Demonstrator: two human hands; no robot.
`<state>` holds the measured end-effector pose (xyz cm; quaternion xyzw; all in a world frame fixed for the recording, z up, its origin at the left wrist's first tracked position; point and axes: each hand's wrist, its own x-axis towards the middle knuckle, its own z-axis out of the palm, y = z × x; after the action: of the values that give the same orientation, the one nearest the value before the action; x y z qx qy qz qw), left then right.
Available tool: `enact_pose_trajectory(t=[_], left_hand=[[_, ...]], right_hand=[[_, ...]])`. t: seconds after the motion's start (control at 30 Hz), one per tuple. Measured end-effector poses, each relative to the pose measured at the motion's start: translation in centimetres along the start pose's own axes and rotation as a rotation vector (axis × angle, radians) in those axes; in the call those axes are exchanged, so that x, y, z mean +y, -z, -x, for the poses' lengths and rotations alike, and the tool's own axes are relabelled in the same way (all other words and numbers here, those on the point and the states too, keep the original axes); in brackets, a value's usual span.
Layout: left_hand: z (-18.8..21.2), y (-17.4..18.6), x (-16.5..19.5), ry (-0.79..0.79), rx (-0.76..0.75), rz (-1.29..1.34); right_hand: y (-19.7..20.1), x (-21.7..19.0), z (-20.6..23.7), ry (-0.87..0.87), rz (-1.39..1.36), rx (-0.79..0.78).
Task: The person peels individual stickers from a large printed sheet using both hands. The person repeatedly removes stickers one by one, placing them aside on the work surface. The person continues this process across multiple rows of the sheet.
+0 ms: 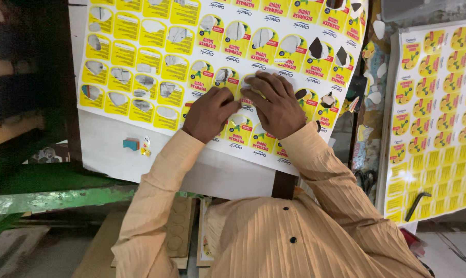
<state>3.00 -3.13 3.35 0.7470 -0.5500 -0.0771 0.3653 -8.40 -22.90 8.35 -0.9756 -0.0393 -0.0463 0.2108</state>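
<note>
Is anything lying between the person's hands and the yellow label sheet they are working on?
Nothing visible does. The left hand and right hand both rest directly on the yellow label sheet, side by side near its lower edge. The small blue block lies off to the side on the white board.

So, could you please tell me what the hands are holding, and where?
Neither grips anything: the left hand and right hand press their fingers flat on the yellow label sheet, mid-sheet.
</note>
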Motion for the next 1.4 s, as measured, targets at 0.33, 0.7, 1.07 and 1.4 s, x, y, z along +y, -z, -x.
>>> enact_pose_trajectory(t=[0.33, 0.7, 1.07, 1.4], left_hand=[[-1.3, 1.3, -2.8, -0.109, -0.140, -0.042], [1.9, 4.9, -2.5, 0.051, -0.098, 0.000], [3.4, 1.1, 4.9, 0.436, 0.059, -0.074], [4.0, -1.7, 10.4, 0.815, 0.311, 0.119]], right_hand=[[0.7, -0.5, -1.3, -0.026, 0.015, -0.015], [1.5, -3.0, -2.3, 0.025, 0.068, -0.040], [-0.2, -3.5, -2.8, -0.029, 0.056, 0.049], [-1.9, -2.7, -4.0, -0.080, 0.113, 0.096]])
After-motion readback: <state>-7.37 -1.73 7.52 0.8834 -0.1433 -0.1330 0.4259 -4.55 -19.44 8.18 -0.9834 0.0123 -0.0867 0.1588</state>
